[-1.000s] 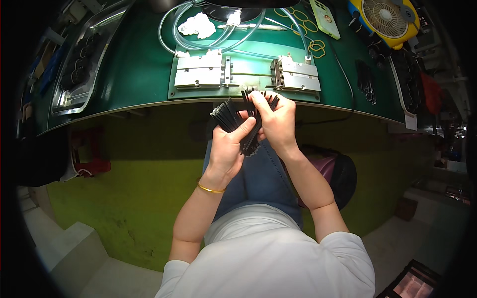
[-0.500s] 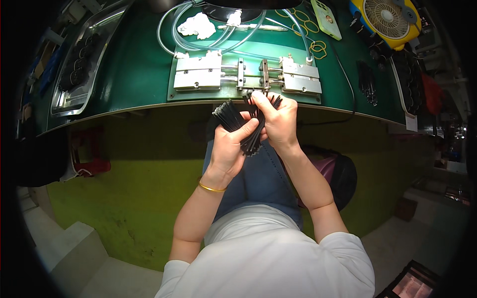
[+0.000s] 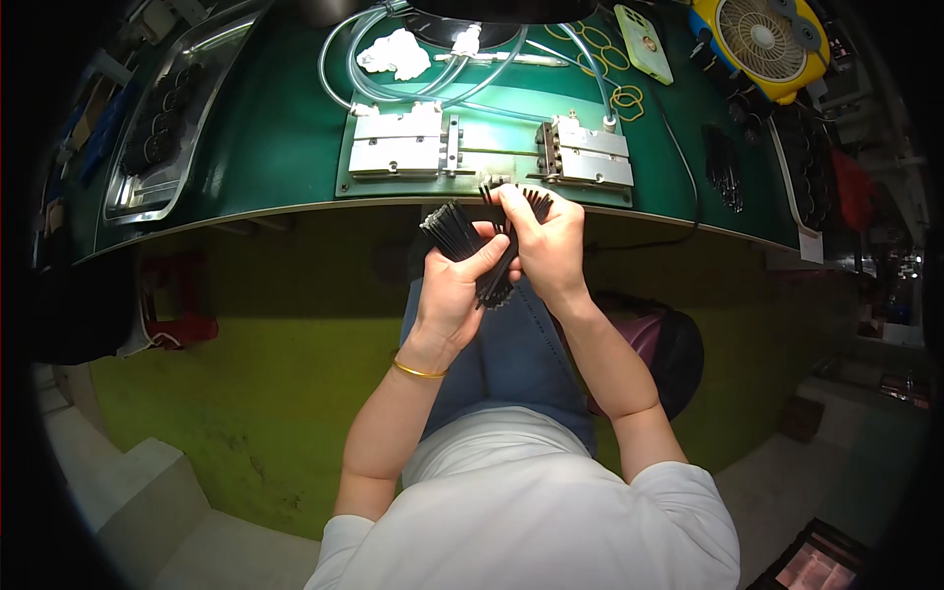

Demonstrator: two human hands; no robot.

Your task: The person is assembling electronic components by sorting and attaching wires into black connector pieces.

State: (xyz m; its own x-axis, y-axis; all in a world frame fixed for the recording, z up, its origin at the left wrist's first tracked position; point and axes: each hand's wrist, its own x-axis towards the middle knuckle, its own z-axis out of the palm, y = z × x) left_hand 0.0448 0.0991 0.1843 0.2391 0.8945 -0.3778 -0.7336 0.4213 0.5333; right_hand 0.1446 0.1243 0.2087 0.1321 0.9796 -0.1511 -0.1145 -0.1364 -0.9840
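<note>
My left hand (image 3: 460,278) is closed around a bundle of thin black sticks (image 3: 451,230) with pale ends. These may be rods, tubes or cable pieces; I cannot tell which. Close beside it, my right hand (image 3: 553,246) pinches more black sticks (image 3: 536,203) that fan out past its fingers. Both hands are just off the bench's near edge, with the right fingertips at the front of a metal clamping fixture. The fixture has a left silver block (image 3: 395,152) and a right silver block (image 3: 595,155), with their dark jaws drawn apart. The fingers partly hide the sticks.
Clear hoses (image 3: 346,59) run behind the fixture, near a crumpled white wad (image 3: 395,54). At the back right lie rubber bands (image 3: 626,98), a green phone (image 3: 644,44) and a yellow-blue fan (image 3: 762,39). Metal trays hold black parts at the left (image 3: 184,182) and right (image 3: 810,241).
The fixture's jaws have pulled apart from the middle, back against their blocks. My right hand has shifted very slightly left, while my left hand stays in place with its bundle.
</note>
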